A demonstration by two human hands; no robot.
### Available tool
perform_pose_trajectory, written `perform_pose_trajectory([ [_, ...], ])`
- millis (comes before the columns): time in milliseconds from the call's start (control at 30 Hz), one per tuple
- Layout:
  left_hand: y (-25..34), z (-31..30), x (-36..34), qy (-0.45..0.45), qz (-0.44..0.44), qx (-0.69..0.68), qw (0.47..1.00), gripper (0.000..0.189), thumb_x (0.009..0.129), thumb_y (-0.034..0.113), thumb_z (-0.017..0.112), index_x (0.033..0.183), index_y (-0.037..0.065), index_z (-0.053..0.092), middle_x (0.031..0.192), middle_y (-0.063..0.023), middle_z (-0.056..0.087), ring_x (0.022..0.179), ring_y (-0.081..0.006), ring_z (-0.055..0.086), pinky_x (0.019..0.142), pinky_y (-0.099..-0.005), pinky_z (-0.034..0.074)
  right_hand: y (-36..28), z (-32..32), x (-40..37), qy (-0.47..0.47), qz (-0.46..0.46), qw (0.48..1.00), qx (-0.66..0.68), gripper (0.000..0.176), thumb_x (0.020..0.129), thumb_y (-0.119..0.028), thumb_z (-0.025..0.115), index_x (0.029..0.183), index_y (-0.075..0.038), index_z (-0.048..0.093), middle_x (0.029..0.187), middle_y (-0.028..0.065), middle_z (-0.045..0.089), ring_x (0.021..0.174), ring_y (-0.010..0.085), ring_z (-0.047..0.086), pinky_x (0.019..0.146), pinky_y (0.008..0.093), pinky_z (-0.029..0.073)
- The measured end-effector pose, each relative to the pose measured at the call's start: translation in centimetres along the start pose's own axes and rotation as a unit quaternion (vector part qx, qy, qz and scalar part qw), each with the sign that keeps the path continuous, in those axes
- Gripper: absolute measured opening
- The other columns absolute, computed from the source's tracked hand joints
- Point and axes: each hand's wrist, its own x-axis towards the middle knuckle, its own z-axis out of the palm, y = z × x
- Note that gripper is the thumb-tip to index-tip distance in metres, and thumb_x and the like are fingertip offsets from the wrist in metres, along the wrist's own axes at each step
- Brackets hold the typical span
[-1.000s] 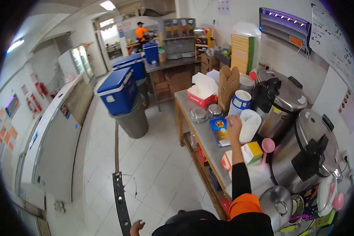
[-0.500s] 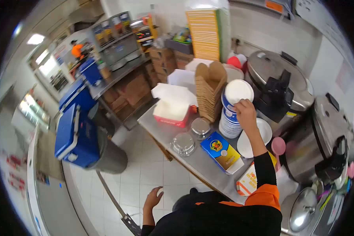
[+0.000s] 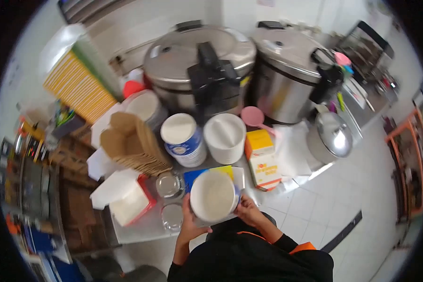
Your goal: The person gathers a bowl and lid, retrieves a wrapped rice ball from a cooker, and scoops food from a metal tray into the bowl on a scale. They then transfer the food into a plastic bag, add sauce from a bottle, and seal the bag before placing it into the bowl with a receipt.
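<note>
A white-lined paper tub (image 3: 213, 195) with some blue on its outside is held in front of my body, its open mouth facing up. My left hand (image 3: 191, 223) grips its left side, and my right hand (image 3: 250, 211) has its fingers closed on the right side. Partly hidden under the tub is a blue and yellow box (image 3: 192, 176). Just beyond stands a stack of the same blue and white tubs (image 3: 188, 149), with a stack of plain white tubs (image 3: 224, 141) to its right. Two clear plastic lids (image 3: 169, 185) rest left of my hands.
Two large steel cookers (image 3: 174, 63) stand along the wall. A pink scoop (image 3: 253, 116), an orange and white box (image 3: 264, 170) and a lidded pot (image 3: 331, 136) are to the right. Stacked brown paper trays (image 3: 134, 150) and an open red and white carton (image 3: 129, 203) sit left.
My right hand has brought a tub from the stack to in front of me. My left hand has risen from my side and grips it too. The view has turned right toward the cookers.
</note>
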Motion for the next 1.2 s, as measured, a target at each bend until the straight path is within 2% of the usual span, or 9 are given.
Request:
perform_pose_trajectory([
  [133,-3.8,2.1,3.3,-0.078,-0.118,-0.124,0.982,0.071,0.056,0.01,0.068,0.114,0.006,0.028,0.109,-0.012,0.035,0.103,-0.0216,0.036,0.084,-0.0333,0.032,-1.6,-2.0,-1.8,0.06,-0.011,0.998,-0.025,0.036,0.073,-0.01,0.054,0.106,-0.007,0.039,0.096,0.0049,0.048,0.089,0.015,0.047,0.079,0.0311,0.038],
  [267,-4.4,6.9,5.5,-0.13,-0.074,0.065,0.987,0.068,0.059,0.013,0.066,0.114,0.004,0.028,0.113,-0.0159,0.031,0.108,-0.0258,0.031,0.091,-0.0341,0.025,-7.3,-1.2,-3.2,0.177,-0.241,0.943,-0.145,0.058,0.068,-0.01,0.057,0.118,-0.004,0.028,0.113,0.0128,0.035,0.102,0.0206,0.037,0.082,0.0328,0.035],
  [333,-2.6,10.2,6.6,-0.247,-0.004,0.088,0.965,0.069,0.06,0.017,0.067,0.116,0.005,0.027,0.122,-0.0208,0.023,0.113,-0.031,0.026,0.092,-0.0364,0.022,-8.5,-3.7,-3.2,0.291,-0.259,0.757,-0.525,0.053,0.07,-0.012,0.055,0.116,-0.001,0.03,0.106,0.012,0.041,0.102,0.0195,0.038,0.081,0.029,0.036],
  [433,-0.4,12.5,9.7,-0.266,0.098,0.093,0.954,0.066,0.063,0.017,0.065,0.117,0.008,0.028,0.128,-0.022,0.011,0.117,-0.0349,0.018,0.093,-0.039,0.019,-12.0,-9.4,-2.4,0.431,-0.246,0.849,-0.182,0.05,0.07,-0.01,0.051,0.115,0.001,0.031,0.109,0.0137,0.04,0.102,0.0206,0.038,0.084,0.0317,0.033],
  [733,9.1,9.2,23.0,0.198,0.241,0.381,0.87,0.051,0.065,0.011,0.061,0.109,-0.001,0.036,0.109,-0.0146,0.038,0.103,-0.0239,0.037,0.086,-0.0322,0.03,-17.9,-25.2,5.8,0.475,-0.253,0.657,-0.528,0.063,0.067,-0.008,0.052,0.119,0.004,0.019,0.121,0.0205,0.025,0.11,0.0313,0.027,0.092,0.0362,0.02],
  [833,9.8,6.9,27.9,0.02,0.193,0.439,0.877,0.052,0.065,0.012,0.063,0.108,0.0,0.037,0.111,-0.0136,0.036,0.099,-0.0206,0.04,0.083,-0.0286,0.033,-20.1,-18.3,5.0,0.415,-0.357,0.641,-0.538,0.058,0.069,-0.01,0.052,0.118,0.002,0.023,0.117,0.0194,0.029,0.107,0.0292,0.031,0.089,0.0373,0.022],
  [933,10.5,6.0,31.3,-0.095,-0.005,0.053,0.994,0.03,0.06,0.0,0.063,0.086,0.003,0.048,0.1,-0.0106,0.05,0.089,-0.0143,0.046,0.078,-0.0252,0.037,-21.7,-14.7,5.0,0.329,-0.377,0.65,-0.572,0.05,0.071,-0.009,0.05,0.115,0.0,0.026,0.115,0.0169,0.034,0.105,0.0258,0.033,0.086,0.0353,0.024],
  [1133,11.7,6.3,32.7,-0.06,-0.005,0.022,0.998,0.029,0.052,-0.01,0.062,0.061,0.007,0.041,0.09,-0.0125,0.056,0.081,-0.0145,0.052,0.069,-0.0239,0.043,-26.0,-6.0,8.7,0.202,-0.555,0.63,-0.504,0.025,0.076,-0.004,0.043,0.1,-0.002,0.036,0.098,0.0163,0.044,0.089,0.0229,0.044,0.078,0.0317,0.031],
  [1200,14.1,6.1,34.4,-0.079,0.04,0.034,0.996,0.029,0.054,-0.008,0.064,0.069,0.006,0.043,0.09,-0.0125,0.056,0.082,-0.0149,0.052,0.073,-0.0251,0.042,-28.2,-2.1,10.1,-0.008,-0.656,0.578,-0.485,0.016,0.078,-0.006,0.042,0.091,-0.002,0.036,0.083,0.0164,0.048,0.074,0.0223,0.047,0.068,0.0313,0.037],
])
